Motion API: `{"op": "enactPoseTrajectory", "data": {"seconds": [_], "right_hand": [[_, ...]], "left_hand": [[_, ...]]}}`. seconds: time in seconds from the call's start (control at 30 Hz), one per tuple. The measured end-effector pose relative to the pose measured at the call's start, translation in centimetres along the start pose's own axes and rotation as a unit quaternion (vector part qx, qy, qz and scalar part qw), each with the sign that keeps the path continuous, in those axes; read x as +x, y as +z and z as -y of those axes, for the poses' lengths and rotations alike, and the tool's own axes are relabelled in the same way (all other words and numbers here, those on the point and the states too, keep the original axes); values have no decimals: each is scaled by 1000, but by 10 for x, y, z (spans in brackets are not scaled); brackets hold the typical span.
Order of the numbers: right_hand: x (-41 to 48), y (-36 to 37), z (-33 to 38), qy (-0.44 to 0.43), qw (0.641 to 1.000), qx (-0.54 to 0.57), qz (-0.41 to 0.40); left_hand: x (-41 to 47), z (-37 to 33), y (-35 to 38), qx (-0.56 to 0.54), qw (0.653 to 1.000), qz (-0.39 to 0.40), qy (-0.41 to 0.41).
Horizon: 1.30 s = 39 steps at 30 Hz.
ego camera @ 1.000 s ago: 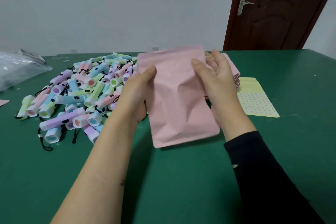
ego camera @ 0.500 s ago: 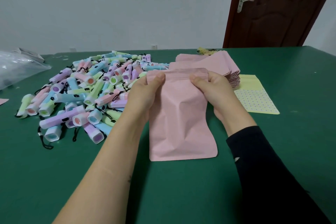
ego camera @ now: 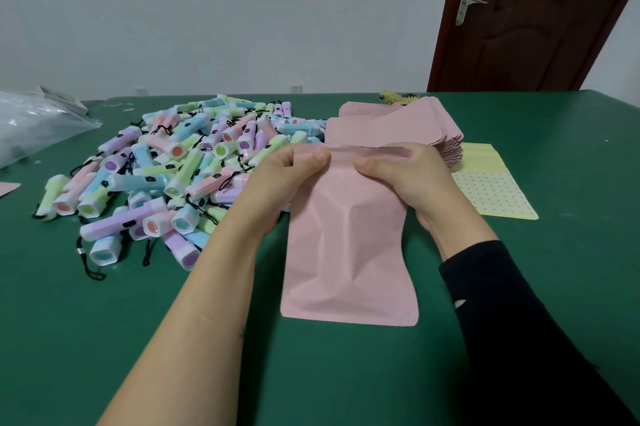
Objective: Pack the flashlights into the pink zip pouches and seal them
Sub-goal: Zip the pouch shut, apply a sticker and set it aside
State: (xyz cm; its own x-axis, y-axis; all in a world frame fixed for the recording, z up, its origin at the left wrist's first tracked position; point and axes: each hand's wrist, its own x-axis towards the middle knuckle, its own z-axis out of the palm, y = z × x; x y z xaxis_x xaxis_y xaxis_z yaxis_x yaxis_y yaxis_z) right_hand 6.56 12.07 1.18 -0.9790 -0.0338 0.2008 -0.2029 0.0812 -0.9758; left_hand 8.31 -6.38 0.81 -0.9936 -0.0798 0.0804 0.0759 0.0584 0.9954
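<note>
A pink zip pouch (ego camera: pixel 346 252) lies lengthwise on the green table (ego camera: pixel 104 321), bulging and creased in its middle; what is inside is hidden. My left hand (ego camera: pixel 284 180) pinches the pouch's top edge at its left end. My right hand (ego camera: pixel 405 176) pinches the same edge at its right, thumb on the near face. A big heap of pastel flashlights (ego camera: pixel 180 166) with black wrist cords lies to the left. A stack of flat pink pouches (ego camera: pixel 391 128) sits just behind my hands.
A yellow sheet of small dot stickers (ego camera: pixel 491 190) lies to the right of the stack. A clear plastic bag (ego camera: pixel 31 124) sits at the far left, with a pink scrap (ego camera: pixel 7 188) near it. A brown door (ego camera: pixel 540 13) stands behind the table's far right corner.
The pouch was held up tilted a second ago; it has come down flat onto the table. Both hands have shifted to its top edge and now pinch there.
</note>
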Motion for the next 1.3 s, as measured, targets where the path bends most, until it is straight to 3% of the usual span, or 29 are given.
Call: {"op": "enactPoseTrajectory", "data": {"seconds": [0.07,0.13,0.27,0.43,0.63,1.2,1.3], "right_hand": [[0,2,-2,-15,998,-63,5],[-1,6,-4,-28,990,-133,36],[3,5,-5,-50,970,-221,84],[4,8,-10,-87,952,-289,55],[4,4,-9,-119,966,-226,41],[8,0,-14,-112,956,-273,0],[9,3,-16,-112,960,-257,-3]], "left_hand": [[1,1,0,108,990,-16,86],[1,1,2,255,954,-6,160],[5,7,5,371,915,0,160],[7,13,5,374,916,12,146],[9,16,6,410,901,-19,141],[12,22,3,366,916,-28,165],[13,21,4,389,904,-35,173]]}}
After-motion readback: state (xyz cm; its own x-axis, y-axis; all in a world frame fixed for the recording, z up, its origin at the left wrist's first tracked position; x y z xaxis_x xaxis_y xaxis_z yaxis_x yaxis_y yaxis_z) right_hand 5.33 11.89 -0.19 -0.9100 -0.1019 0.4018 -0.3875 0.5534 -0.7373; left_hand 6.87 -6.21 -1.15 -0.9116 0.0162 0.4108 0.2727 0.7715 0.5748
